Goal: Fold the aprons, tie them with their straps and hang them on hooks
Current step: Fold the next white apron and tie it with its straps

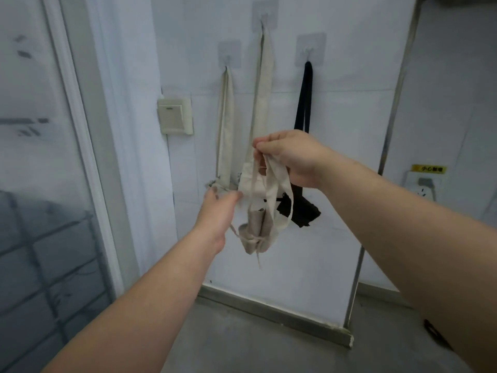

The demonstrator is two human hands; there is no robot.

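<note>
At centre left, the left hand (pixel 219 208) reaches out with its fingers loosely apart and its thumb touching the folded cream apron (pixel 255 227), which hangs from the middle hook (pixel 265 16). At centre, the right hand (pixel 293 160) pinches the strap (pixel 274 181) just above the bundle. Right of it a black apron (pixel 304 208) hangs on the white wall (pixel 349 130), above the grey floor (pixel 242 340).

Two bare arms
The left hand (pixel 219 208) and the right hand (pixel 290 157) are bare, and both arms show only skin.
</note>
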